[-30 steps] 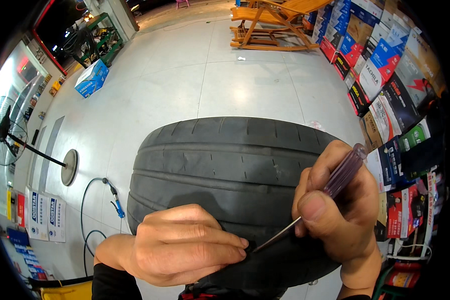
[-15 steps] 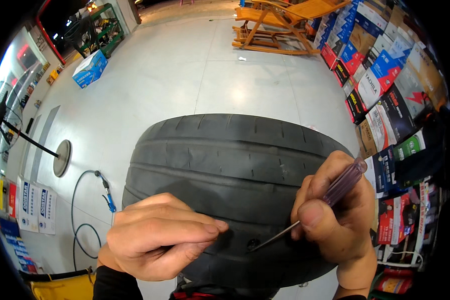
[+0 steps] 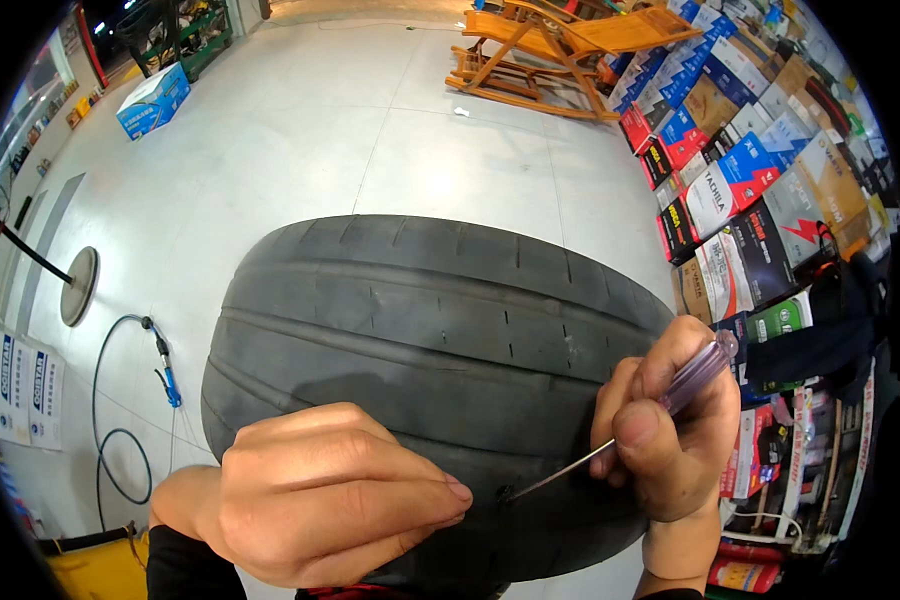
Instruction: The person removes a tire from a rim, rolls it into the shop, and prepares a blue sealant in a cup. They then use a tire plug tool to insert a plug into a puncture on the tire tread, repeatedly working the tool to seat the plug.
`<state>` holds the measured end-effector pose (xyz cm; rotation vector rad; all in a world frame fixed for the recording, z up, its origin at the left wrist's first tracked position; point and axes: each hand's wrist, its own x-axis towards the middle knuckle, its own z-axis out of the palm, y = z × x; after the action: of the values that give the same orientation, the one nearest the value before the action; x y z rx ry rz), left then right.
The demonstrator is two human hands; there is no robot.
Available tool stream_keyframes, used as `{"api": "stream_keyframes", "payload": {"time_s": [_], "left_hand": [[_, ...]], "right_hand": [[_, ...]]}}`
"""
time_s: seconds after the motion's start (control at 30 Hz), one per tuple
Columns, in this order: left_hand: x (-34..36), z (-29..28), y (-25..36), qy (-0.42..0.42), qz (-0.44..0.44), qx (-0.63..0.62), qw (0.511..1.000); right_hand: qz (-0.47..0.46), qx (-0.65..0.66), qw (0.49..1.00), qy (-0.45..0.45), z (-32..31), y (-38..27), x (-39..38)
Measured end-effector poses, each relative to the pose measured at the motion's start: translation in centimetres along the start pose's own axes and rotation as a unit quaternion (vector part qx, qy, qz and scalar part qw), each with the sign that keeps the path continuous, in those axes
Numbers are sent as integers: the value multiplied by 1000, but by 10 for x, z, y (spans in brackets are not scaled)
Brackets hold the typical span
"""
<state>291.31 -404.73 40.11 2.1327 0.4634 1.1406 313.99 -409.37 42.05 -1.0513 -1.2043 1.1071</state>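
Observation:
A worn black tire [image 3: 440, 300] stands before me, its grooved tread facing up. My right hand [image 3: 670, 430] is closed around the translucent purple handle of a screwdriver [image 3: 560, 474] with a thin metal shaft. The shaft slants down to the left, and its tip touches a small dark spot [image 3: 507, 494] on the tread. Just left of that spot is my left hand [image 3: 340, 500], with thumb and fingertips pinched together over the tire. Whatever the pinch may hold is hidden or too small to make out.
Stacked boxes [image 3: 730, 190] line the right side. A wooden reclining chair [image 3: 540, 50] stands at the far end of the pale floor. Left of the tire lie a blue air hose with a nozzle [image 3: 173, 388] and a round stand base [image 3: 80, 287]. A blue box [image 3: 155, 100] sits farther back.
My left hand has come closer to the screwdriver tip. The tip stays at the dark spot while the handle has tilted slightly. The whole view has shifted and turned a little.

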Motion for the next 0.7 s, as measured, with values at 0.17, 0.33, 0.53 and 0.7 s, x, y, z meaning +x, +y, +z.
{"api": "stream_keyframes", "payload": {"time_s": [0.17, 0.33, 0.53, 0.7], "left_hand": [[-2, -3, -2, 7, 24, 39, 999], [-5, 1, 6, 27, 2, 117, 993], [-10, 1, 4, 32, 43, 170, 984], [-12, -4, -3, -13, 107, 171, 979]], "right_hand": [[-36, 15, 999, -6, 2, 6, -4], [-79, 3, 997, -16, 2, 11, -5], [-89, 31, 995, 35, 9, 12, -8], [-196, -115, 972, 59, 27, 8, -10]]}}
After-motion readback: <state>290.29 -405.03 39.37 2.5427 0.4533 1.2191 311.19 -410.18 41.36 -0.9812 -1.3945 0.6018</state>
